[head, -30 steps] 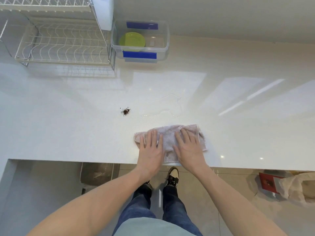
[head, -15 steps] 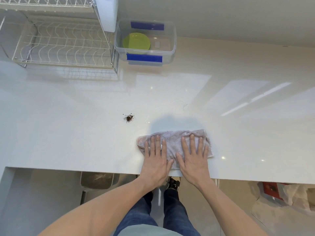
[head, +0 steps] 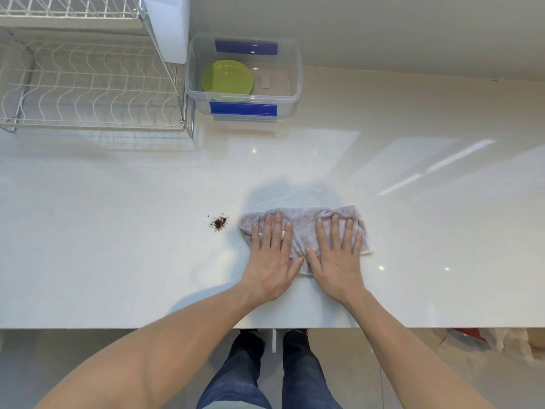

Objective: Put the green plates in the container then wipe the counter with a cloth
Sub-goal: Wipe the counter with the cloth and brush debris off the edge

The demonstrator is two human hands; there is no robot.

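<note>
Pressing flat on the cloth [head: 306,231] with both hands: left hand [head: 272,258] on its left half, right hand [head: 336,258] on its right half, fingers spread and extended, each grip apart, palms down, clamped on nothing. Lying on the white bench [head: 118,246] near the front edge, just right of a small dark crumb pile [head: 219,222]. Sitting at the back in the clear container [head: 290,84], beside the wire rack [head: 88,87]: green plates [head: 227,77].
</note>
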